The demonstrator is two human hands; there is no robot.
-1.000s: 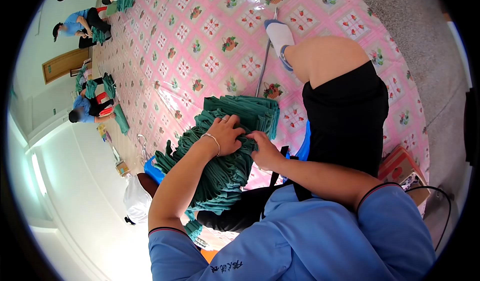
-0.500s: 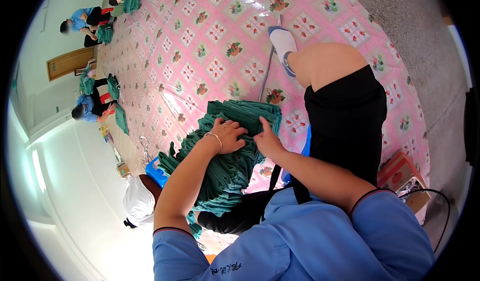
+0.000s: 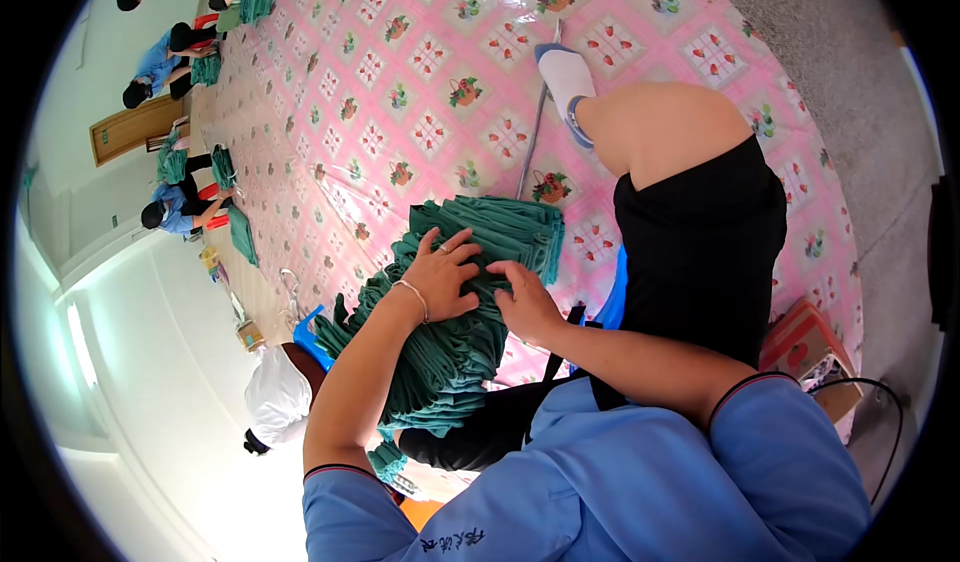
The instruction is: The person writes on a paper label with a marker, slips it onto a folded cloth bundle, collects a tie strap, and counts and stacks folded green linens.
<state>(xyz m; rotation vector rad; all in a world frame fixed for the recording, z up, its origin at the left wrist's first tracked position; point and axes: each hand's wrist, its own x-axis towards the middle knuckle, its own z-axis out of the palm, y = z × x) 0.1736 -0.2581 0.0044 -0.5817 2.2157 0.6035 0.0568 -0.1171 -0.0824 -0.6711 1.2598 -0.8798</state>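
A thick pile of folded green cloth pieces [image 3: 440, 362] leans across my lap, its pleated edges showing in many layers. The upper, flatter bundle of green cloth [image 3: 500, 230] lies at the far end of the pile on the pink sheet. My left hand [image 3: 440, 280] rests on top of the pile with its fingers spread, a ring and a bracelet on it. Just to its right, my right hand [image 3: 527, 304] touches the pile's right side, fingers bent but apart. Neither hand clearly grips a piece.
A pink sheet with fruit prints [image 3: 400, 92] covers the floor. My bent leg [image 3: 700, 242] is at the right, near a cardboard box [image 3: 800, 347] and a black cable [image 3: 890, 412]. A person in a white cap [image 3: 277, 392] sits close at left; other people [image 3: 175, 207] handle green cloth farther off.
My left hand has shifted slightly and its fingers have spread wider over the cloth. My right hand has drawn a little left, its pointing index finger now bent.
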